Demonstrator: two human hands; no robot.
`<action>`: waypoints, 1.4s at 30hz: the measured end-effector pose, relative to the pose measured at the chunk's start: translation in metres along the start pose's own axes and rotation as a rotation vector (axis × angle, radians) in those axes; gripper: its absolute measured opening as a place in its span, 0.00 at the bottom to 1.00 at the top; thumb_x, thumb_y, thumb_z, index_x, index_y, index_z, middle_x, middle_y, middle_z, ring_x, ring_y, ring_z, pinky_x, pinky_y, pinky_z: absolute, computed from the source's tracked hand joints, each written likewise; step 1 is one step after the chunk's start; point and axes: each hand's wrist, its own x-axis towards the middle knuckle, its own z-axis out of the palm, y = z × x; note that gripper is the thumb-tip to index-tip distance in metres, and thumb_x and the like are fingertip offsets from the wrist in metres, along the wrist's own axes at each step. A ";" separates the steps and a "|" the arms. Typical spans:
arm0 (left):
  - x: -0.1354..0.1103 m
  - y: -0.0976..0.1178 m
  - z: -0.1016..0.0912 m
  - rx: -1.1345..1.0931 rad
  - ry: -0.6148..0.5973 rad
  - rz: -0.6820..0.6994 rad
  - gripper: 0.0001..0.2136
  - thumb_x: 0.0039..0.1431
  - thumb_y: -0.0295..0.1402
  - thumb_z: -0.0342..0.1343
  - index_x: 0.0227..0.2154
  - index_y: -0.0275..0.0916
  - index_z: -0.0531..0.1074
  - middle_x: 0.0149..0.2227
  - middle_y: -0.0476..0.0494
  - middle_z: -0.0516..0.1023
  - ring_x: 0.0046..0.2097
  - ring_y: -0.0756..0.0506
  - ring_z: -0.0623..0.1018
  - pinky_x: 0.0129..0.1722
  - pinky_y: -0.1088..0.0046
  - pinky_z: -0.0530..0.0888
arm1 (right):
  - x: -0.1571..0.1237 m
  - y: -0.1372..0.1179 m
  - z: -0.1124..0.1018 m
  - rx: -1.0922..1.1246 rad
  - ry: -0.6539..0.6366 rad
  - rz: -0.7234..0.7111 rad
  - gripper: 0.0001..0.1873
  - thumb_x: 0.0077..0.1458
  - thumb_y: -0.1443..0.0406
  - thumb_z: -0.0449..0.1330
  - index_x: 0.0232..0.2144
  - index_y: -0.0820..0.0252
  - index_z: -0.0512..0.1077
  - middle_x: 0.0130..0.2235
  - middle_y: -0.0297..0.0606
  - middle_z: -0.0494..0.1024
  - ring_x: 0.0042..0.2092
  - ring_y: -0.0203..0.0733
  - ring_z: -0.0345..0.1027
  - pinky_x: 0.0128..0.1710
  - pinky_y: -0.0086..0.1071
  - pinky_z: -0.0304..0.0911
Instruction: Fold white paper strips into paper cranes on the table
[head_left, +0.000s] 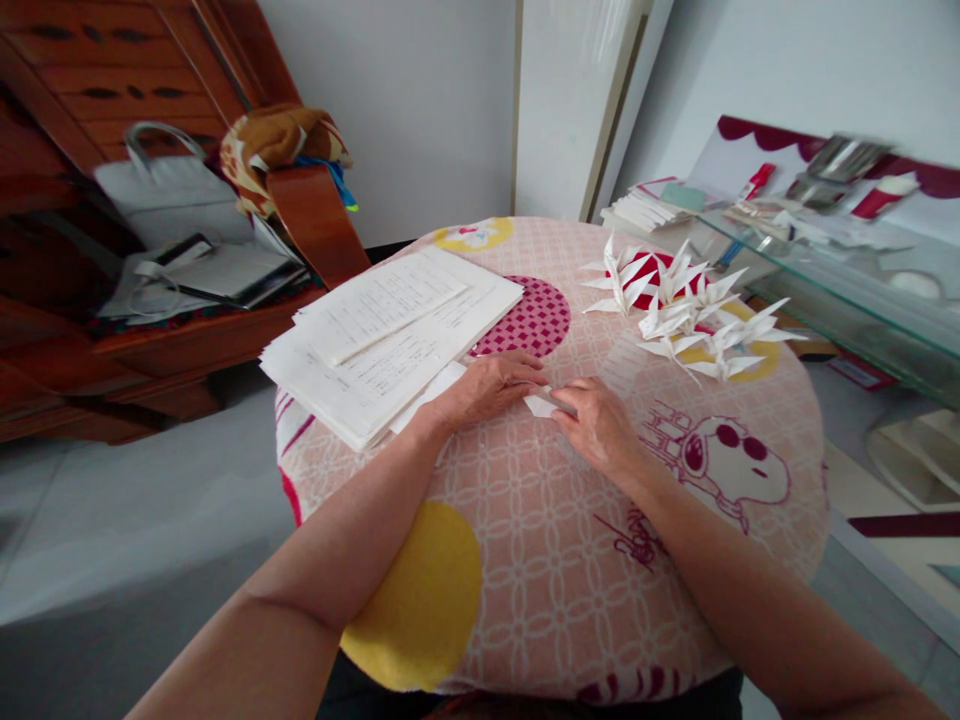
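A small folded piece of white paper (541,404) lies on the round table's pink patterned cloth (525,560). My left hand (491,385) rests on its left edge with fingers curled down onto it. From the right, my right hand (596,425) pinches and presses the same paper with closed fingers. A stack of printed sheets (386,335) lies just left of my left hand. Several folded white paper cranes (686,315) sit in a cluster at the table's far right.
A wooden bench (187,340) at the left carries a grey handbag (169,190), papers and a bundled cloth. A glass-topped table (847,270) with booklets and small items stands at the right. Grey floor lies at the lower left.
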 end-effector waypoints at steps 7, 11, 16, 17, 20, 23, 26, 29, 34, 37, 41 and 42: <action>-0.001 -0.002 0.003 0.093 -0.040 0.045 0.14 0.70 0.37 0.52 0.47 0.41 0.81 0.48 0.37 0.82 0.48 0.43 0.81 0.47 0.68 0.77 | 0.001 0.006 -0.001 0.042 0.008 -0.023 0.10 0.58 0.73 0.60 0.35 0.59 0.82 0.37 0.42 0.80 0.42 0.45 0.70 0.45 0.35 0.63; -0.003 -0.004 0.001 0.081 -0.077 0.065 0.13 0.69 0.37 0.53 0.49 0.42 0.81 0.52 0.37 0.81 0.51 0.42 0.80 0.51 0.66 0.76 | 0.002 0.010 -0.003 0.071 -0.011 -0.029 0.10 0.55 0.75 0.61 0.30 0.60 0.82 0.36 0.42 0.81 0.42 0.45 0.72 0.45 0.35 0.64; -0.005 -0.005 0.001 0.051 -0.104 0.023 0.13 0.69 0.36 0.53 0.50 0.44 0.80 0.52 0.38 0.81 0.53 0.43 0.80 0.52 0.65 0.75 | 0.002 0.012 -0.008 0.104 -0.002 -0.039 0.11 0.53 0.75 0.61 0.26 0.60 0.81 0.35 0.43 0.82 0.40 0.45 0.74 0.43 0.35 0.65; -0.005 -0.005 0.001 0.042 -0.102 0.016 0.13 0.68 0.35 0.54 0.49 0.45 0.80 0.52 0.39 0.81 0.53 0.43 0.80 0.52 0.65 0.75 | 0.002 0.012 -0.009 0.107 0.002 -0.040 0.11 0.53 0.75 0.60 0.25 0.60 0.81 0.34 0.43 0.82 0.39 0.45 0.74 0.42 0.35 0.65; -0.005 -0.005 0.002 0.024 -0.101 -0.003 0.12 0.68 0.34 0.54 0.48 0.45 0.81 0.53 0.40 0.81 0.53 0.43 0.80 0.53 0.65 0.75 | 0.002 0.013 -0.010 0.101 0.011 -0.030 0.12 0.52 0.75 0.59 0.23 0.61 0.80 0.32 0.42 0.81 0.37 0.44 0.73 0.40 0.34 0.65; -0.005 -0.007 0.003 0.016 -0.100 -0.020 0.12 0.67 0.34 0.54 0.48 0.46 0.81 0.53 0.40 0.81 0.53 0.43 0.80 0.54 0.65 0.75 | 0.002 0.014 -0.010 0.081 0.011 -0.007 0.13 0.52 0.75 0.59 0.23 0.61 0.81 0.32 0.43 0.81 0.36 0.44 0.73 0.38 0.34 0.63; -0.005 -0.008 0.004 0.024 -0.101 -0.025 0.13 0.67 0.36 0.54 0.48 0.46 0.81 0.53 0.40 0.81 0.53 0.42 0.80 0.53 0.65 0.75 | 0.003 0.015 -0.012 0.066 -0.007 0.030 0.12 0.52 0.74 0.59 0.25 0.62 0.82 0.32 0.43 0.81 0.35 0.44 0.73 0.37 0.34 0.62; -0.004 -0.006 0.005 0.030 -0.103 -0.020 0.13 0.67 0.35 0.54 0.47 0.45 0.82 0.53 0.39 0.81 0.53 0.42 0.80 0.54 0.65 0.74 | 0.003 0.015 -0.013 0.066 -0.017 0.062 0.11 0.51 0.75 0.60 0.27 0.62 0.83 0.31 0.43 0.82 0.34 0.43 0.73 0.36 0.33 0.62; -0.003 -0.002 0.008 0.044 -0.085 -0.013 0.12 0.66 0.33 0.55 0.46 0.43 0.82 0.51 0.39 0.82 0.52 0.41 0.80 0.53 0.63 0.75 | 0.004 0.023 -0.015 0.183 -0.016 0.104 0.11 0.48 0.74 0.61 0.26 0.59 0.83 0.30 0.39 0.83 0.32 0.42 0.74 0.34 0.32 0.62; -0.003 -0.002 0.009 0.057 -0.074 -0.019 0.11 0.65 0.33 0.57 0.46 0.44 0.82 0.51 0.39 0.82 0.52 0.41 0.80 0.53 0.62 0.75 | 0.005 0.032 -0.019 0.322 -0.069 0.166 0.11 0.46 0.73 0.61 0.26 0.59 0.83 0.26 0.36 0.82 0.28 0.39 0.72 0.29 0.29 0.61; -0.003 -0.003 0.010 0.062 -0.081 -0.015 0.11 0.64 0.32 0.57 0.46 0.44 0.82 0.51 0.38 0.82 0.51 0.40 0.80 0.53 0.61 0.76 | 0.007 0.039 -0.023 0.432 -0.070 0.203 0.10 0.46 0.70 0.60 0.26 0.61 0.83 0.23 0.34 0.79 0.25 0.36 0.68 0.25 0.27 0.57; -0.002 -0.003 0.010 0.066 -0.082 -0.017 0.11 0.64 0.32 0.57 0.46 0.44 0.82 0.51 0.39 0.82 0.51 0.40 0.80 0.53 0.61 0.76 | 0.007 0.040 -0.023 0.441 -0.051 0.204 0.10 0.47 0.69 0.59 0.25 0.62 0.82 0.22 0.33 0.78 0.25 0.36 0.67 0.25 0.27 0.56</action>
